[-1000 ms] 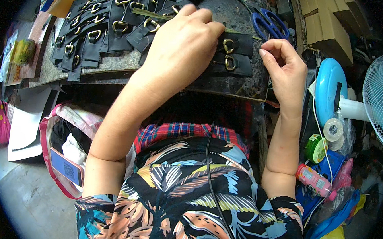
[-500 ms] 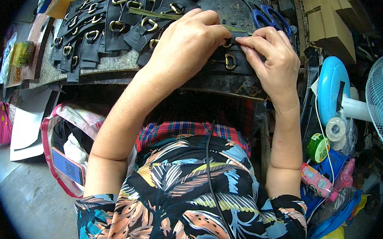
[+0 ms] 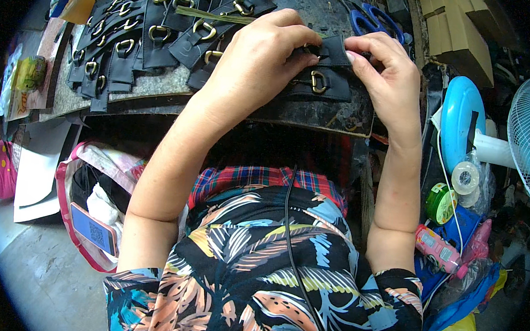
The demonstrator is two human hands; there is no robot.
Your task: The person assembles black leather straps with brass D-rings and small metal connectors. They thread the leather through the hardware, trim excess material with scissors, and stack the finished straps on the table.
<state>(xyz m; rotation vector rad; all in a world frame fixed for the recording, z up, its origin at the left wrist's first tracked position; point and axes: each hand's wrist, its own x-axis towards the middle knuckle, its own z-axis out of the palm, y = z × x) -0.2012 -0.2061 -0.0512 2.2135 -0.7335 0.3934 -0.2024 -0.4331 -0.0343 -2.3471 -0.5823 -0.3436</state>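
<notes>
Between left hand and right hand, black strap, pinched

Workbench: strap pieces with rings across its left half; one strap piece near its front edge, right; scissors behind it; fan beyond the right edge.
</notes>
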